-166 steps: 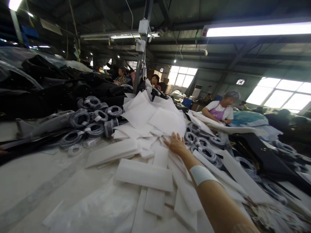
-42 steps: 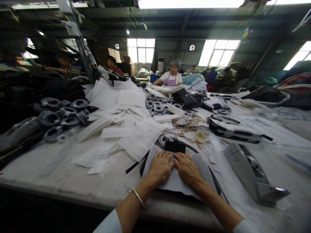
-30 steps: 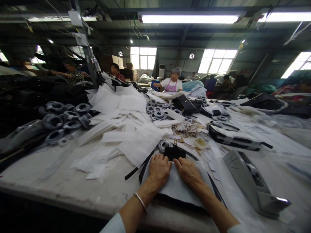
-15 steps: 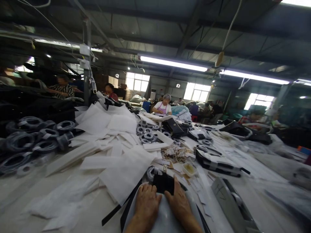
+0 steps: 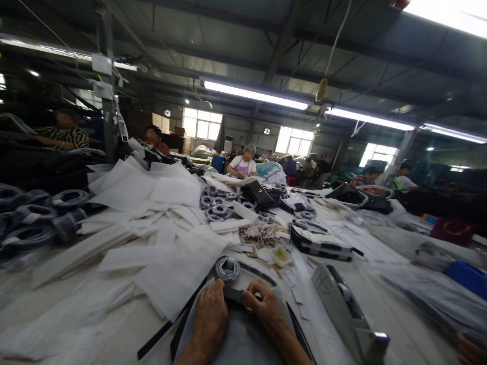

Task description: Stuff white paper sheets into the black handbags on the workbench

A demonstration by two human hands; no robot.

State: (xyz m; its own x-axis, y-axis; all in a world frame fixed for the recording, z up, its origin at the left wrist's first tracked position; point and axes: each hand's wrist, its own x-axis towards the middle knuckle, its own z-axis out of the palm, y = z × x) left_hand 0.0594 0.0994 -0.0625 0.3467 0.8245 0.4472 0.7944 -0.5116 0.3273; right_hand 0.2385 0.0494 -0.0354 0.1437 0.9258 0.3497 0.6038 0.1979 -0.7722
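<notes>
A dark bag (image 5: 178,332) lies in front of me with a pale translucent sheet (image 5: 245,339) over it. My left hand (image 5: 210,317) is closed at the left end of a dark flap (image 5: 233,294), its fingers bent together. My right hand (image 5: 266,306) pinches the flap's other end between thumb and curled fingers. The flap stretches between both hands near the bag's top. A grey wrapped coil (image 5: 227,268) rests just beyond my left fingertips. Parts of the flap are hidden beneath the fingers.
White sheets (image 5: 175,274) pile up on the left, with wrapped coils (image 5: 32,215) behind. At right stands a grey tape dispenser (image 5: 342,309). Another black bag (image 5: 321,243), string scraps (image 5: 261,233) and a small plastic tub (image 5: 281,256) lie ahead. Another person's hand (image 5: 472,350) shows at lower right.
The black flap stood up with its metal clasp showing; now the clasp is out of sight. My right fingers have curled into a pinch. The view has shifted to the right.
</notes>
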